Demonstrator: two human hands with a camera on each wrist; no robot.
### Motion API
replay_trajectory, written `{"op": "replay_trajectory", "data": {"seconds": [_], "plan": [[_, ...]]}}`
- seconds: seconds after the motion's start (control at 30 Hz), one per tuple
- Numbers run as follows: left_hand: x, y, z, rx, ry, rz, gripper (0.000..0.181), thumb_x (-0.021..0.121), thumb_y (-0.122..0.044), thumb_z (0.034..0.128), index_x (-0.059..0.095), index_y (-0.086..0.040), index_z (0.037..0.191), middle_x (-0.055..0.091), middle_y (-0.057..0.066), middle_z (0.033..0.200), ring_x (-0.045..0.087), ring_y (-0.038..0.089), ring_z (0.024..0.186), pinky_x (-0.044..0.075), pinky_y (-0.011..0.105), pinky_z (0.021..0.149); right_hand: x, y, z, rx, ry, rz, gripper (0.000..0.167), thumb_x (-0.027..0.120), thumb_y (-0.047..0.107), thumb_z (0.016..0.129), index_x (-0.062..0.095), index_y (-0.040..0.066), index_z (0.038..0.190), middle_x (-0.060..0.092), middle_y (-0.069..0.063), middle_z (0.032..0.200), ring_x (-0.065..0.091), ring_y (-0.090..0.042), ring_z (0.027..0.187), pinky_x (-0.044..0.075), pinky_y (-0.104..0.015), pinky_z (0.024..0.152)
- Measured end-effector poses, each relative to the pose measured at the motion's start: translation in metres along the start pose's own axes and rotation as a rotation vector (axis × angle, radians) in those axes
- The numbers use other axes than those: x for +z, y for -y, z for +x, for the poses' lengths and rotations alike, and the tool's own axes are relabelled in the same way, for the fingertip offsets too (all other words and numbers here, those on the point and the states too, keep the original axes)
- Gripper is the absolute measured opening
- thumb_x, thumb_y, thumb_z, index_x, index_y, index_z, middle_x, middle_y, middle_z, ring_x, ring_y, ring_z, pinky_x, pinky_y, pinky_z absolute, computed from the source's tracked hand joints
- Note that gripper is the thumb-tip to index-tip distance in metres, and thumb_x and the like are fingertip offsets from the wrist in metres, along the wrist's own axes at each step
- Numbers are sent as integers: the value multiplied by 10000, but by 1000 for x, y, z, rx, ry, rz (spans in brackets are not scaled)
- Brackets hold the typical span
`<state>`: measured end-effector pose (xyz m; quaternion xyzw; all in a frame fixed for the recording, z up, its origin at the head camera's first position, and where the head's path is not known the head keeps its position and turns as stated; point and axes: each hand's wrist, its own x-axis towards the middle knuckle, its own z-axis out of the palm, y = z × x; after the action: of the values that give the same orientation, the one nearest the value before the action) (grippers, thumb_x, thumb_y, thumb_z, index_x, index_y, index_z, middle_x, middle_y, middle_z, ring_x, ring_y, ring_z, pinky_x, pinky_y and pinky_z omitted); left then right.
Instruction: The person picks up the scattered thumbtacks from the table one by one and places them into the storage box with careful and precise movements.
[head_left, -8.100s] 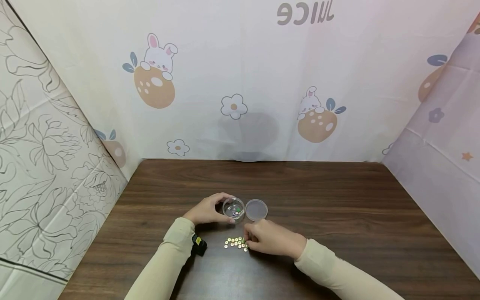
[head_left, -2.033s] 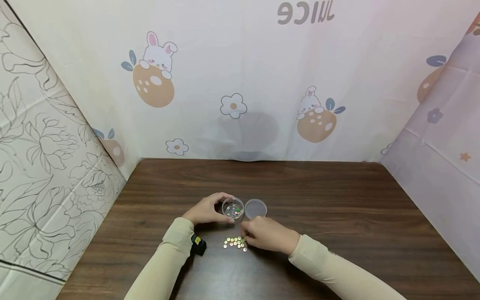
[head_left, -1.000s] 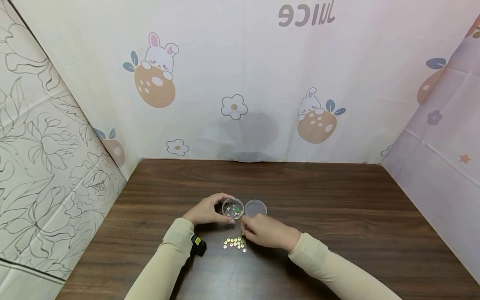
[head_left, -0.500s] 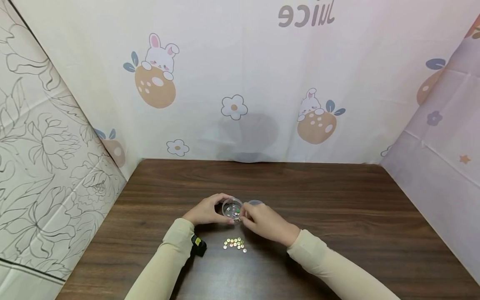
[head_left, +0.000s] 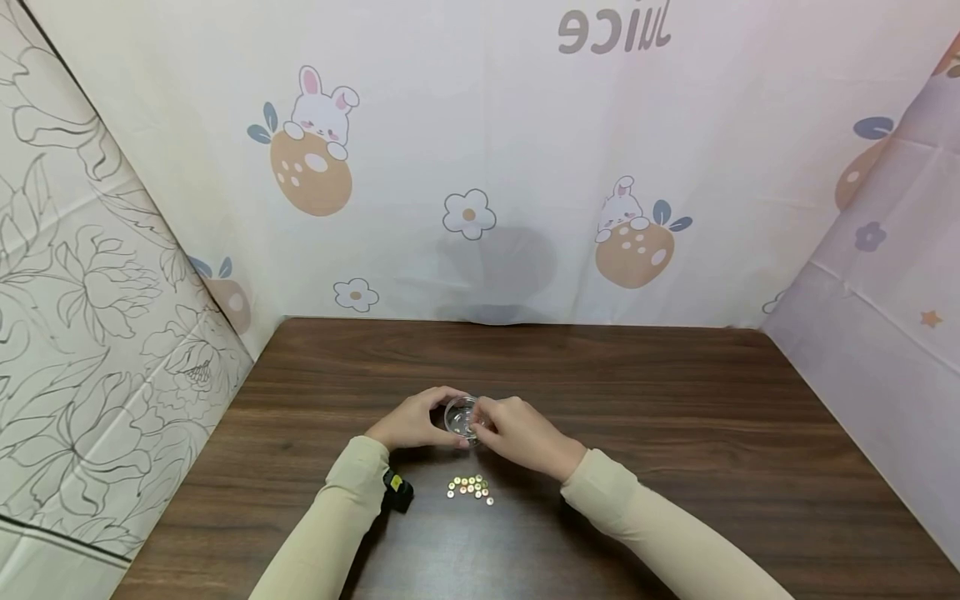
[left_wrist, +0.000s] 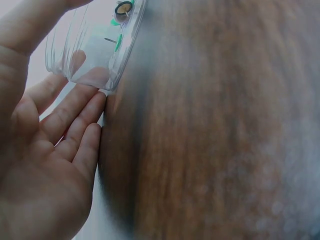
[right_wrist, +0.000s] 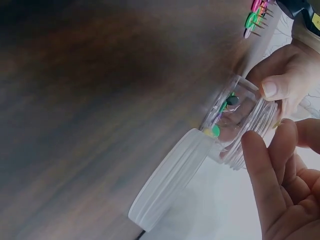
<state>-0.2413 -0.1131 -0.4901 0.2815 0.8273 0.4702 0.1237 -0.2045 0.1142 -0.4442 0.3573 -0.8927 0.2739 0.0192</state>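
My left hand (head_left: 416, 421) holds a small clear plastic jar (head_left: 459, 417) on the table, thumb and fingers round its sides. A few coloured thumbtacks (right_wrist: 216, 131) lie inside, one green tack (left_wrist: 118, 43) with its pin showing in the left wrist view. My right hand (head_left: 525, 433) is at the jar's open mouth, its thumb and forefinger pinching a small gold-coloured tip, apparently a thumbtack (right_wrist: 278, 123). Nearer my body several thumbtacks (head_left: 470, 486) lie in a loose group, pins up in the right wrist view.
The round translucent lid (right_wrist: 170, 182) lies right beside the jar; my right hand hides it in the head view. A black wrist device (head_left: 398, 490) sits at my left wrist. The brown wooden table (head_left: 637, 375) ends at a printed cloth backdrop (head_left: 525, 167).
My right hand has lifted a thumbtack from the group and moved it up and left to the jar's mouth, covering the lid. The left hand has stayed on the jar.
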Motion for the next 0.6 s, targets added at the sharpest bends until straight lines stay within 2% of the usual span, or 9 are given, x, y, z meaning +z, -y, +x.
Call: {"op": "replay_trajectory", "data": {"seconds": [0.23,0.6], "plan": [[-3,-1,0,-22,18,39,696,885,-326,787,560,-193,1388,597,-17,1262,582,158,1076,492,373,903,1,2,6,15,38,17,59,616,84,983,659,123,977,520,137,621,382,15,476,378,-201,469],[-3,2,0,-31,30,53,685,878,-384,783,562,-251,1376,583,-101,1243,572,95,1077,481,337,921,8,-1,13,-7,34,-26,50,626,67,963,671,86,972,478,116,568,355,10,450,346,-195,445]]}}
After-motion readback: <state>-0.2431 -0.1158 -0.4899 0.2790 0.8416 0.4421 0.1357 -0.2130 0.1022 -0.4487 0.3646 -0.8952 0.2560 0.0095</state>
